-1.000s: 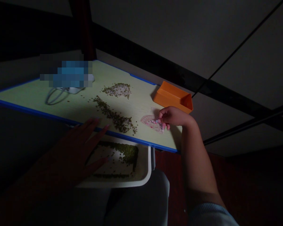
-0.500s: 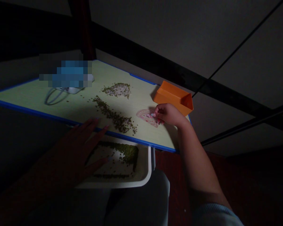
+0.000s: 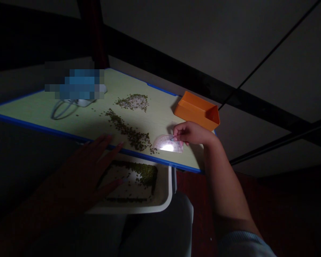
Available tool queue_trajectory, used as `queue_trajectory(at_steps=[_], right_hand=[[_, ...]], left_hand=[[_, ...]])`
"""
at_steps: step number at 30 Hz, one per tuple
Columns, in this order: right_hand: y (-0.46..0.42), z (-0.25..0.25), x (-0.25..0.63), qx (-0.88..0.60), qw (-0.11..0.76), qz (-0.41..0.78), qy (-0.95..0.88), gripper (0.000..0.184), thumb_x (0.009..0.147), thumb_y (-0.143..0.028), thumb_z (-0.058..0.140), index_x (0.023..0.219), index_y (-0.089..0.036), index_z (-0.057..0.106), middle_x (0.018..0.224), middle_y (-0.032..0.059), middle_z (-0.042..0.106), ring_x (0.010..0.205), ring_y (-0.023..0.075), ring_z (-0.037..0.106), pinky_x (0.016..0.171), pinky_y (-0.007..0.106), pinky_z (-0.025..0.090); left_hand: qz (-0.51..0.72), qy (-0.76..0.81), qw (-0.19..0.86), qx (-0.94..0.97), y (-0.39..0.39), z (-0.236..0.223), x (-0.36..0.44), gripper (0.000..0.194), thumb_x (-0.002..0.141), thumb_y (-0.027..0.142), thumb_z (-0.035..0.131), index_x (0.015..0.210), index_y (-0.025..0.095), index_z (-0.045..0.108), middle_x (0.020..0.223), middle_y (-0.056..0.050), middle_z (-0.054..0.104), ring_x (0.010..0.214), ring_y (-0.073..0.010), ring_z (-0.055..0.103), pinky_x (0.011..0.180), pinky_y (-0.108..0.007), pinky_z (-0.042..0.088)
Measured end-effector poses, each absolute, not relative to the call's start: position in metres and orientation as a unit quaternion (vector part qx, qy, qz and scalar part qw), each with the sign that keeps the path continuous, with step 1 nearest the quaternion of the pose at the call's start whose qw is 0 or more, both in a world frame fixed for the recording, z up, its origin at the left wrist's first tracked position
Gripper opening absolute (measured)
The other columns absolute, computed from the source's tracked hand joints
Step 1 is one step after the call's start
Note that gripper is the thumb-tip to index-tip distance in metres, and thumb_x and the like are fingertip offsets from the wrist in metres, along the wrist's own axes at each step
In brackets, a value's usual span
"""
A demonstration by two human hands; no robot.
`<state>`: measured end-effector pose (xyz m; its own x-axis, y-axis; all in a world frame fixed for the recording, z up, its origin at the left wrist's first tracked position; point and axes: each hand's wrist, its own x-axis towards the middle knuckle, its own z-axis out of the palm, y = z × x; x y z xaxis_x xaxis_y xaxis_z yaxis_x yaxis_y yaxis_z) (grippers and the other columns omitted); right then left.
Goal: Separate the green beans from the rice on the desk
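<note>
A clear pinkish protractor [image 3: 164, 142] is pinched in my right hand [image 3: 189, 132], with a bright glare across its face. Its left end touches or nearly touches the lower end of a long streak of dark greenish beans [image 3: 130, 132] on the pale board [image 3: 96, 125]. Behind that streak lies a second pile [image 3: 133, 102], a mix of green beans and whitish grains. My left hand [image 3: 96, 164] is in shadow at the board's near edge, fingers spread, above the white tray [image 3: 166, 200]. Green beans [image 3: 147, 173] lie inside that tray.
An orange box [image 3: 198, 110] stands at the board's far right edge, just behind my right hand. At the far left sits a pale device with a looped cord [image 3: 59, 110], its top pixelated. The board has a blue rim, and a cabinet wall rises behind it.
My right hand first shifted left with the protractor, then turned and tilted it so its face now catches the light. Its end has reached the lower beans. My left hand stays put.
</note>
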<state>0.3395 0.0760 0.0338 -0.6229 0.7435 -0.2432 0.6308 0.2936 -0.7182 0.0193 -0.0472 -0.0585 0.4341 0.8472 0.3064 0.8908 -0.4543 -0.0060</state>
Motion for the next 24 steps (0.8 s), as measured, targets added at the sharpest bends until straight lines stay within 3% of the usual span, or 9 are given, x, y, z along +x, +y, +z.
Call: queue_trajectory(at_steps=[5,16,24], right_hand=[[0.074,0.043,0.347,-0.443,0.075,0.433,-0.781,0.004,0.077,-0.018,0.058,0.075,-0.016,0.054,0.056,-0.007,0.049,0.045,0.0033,0.041,0.045,0.019,0.034],[0.072,0.047,0.351,-0.429,-0.013,0.468,-0.773,0.003,0.074,-0.016,0.059,0.075,-0.016,0.056,0.057,-0.0073,0.052,0.045,0.0033,0.047,0.046,0.019,0.035],[0.07,0.048,0.348,-0.403,-0.023,0.488,-0.774,0.013,0.077,-0.027,0.062,0.074,-0.017,0.054,0.054,-0.0074,0.051,0.044,0.0046,0.048,0.046,0.019,0.036]], left_hand=[[-0.13,-0.519,0.078,-0.841,-0.047,-0.061,0.019,0.079,0.077,0.063,0.04,0.144,0.03,0.014,0.157,-0.009,0.014,0.143,-0.03,0.02,0.11,-0.05,0.029],[-0.124,-0.52,0.076,-0.842,-0.047,-0.058,0.019,0.08,0.077,0.064,0.039,0.144,0.029,0.013,0.156,-0.011,0.017,0.142,-0.0296,0.02,0.11,-0.049,0.03],[-0.123,-0.525,0.07,-0.839,-0.047,-0.059,0.02,0.081,0.077,0.063,0.041,0.144,0.03,0.011,0.157,-0.009,0.014,0.143,-0.0286,0.018,0.111,-0.049,0.028]])
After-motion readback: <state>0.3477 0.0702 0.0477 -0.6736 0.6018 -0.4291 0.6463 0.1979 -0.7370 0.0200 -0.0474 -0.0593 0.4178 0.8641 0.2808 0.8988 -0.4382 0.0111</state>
